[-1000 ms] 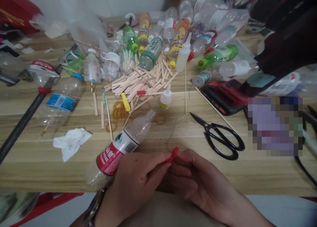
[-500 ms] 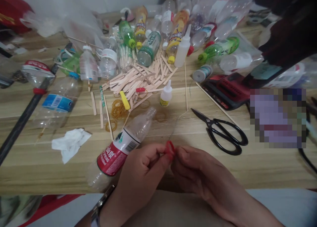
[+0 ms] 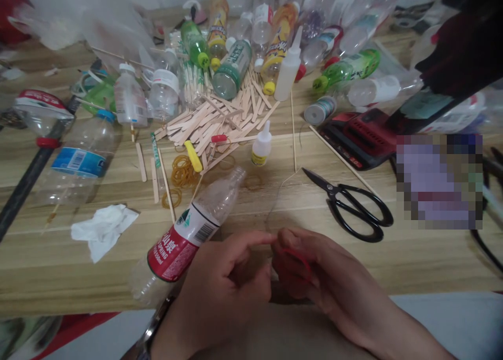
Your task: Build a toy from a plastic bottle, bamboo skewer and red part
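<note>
My right hand (image 3: 326, 265) holds a red bottle cap (image 3: 304, 263), its curved rim showing along the fingers. Close by, my left hand (image 3: 231, 276) has thumb and forefinger apart, the forefinger reaching to the right thumb tip. A thin thread (image 3: 278, 192) runs from near the fingertips up toward a slim wooden stick (image 3: 294, 134). Beside my left hand lies an uncapped clear bottle with a red and white label (image 3: 176, 247). Black-handled scissors (image 3: 353, 203) lie right of the thread. Fingers hide part of the cap.
Craft sticks (image 3: 220, 119) are heaped mid-table with a small glue bottle (image 3: 262, 148) and rubber bands (image 3: 184, 170) in front. Many plastic bottles fill the back. A crumpled tissue (image 3: 104, 229) lies left, and a red-black tool base (image 3: 357, 137) stands right.
The red cap has passed from the left fingertips into my right hand. My left thumb and forefinger have spread apart. The view has shifted slightly.
</note>
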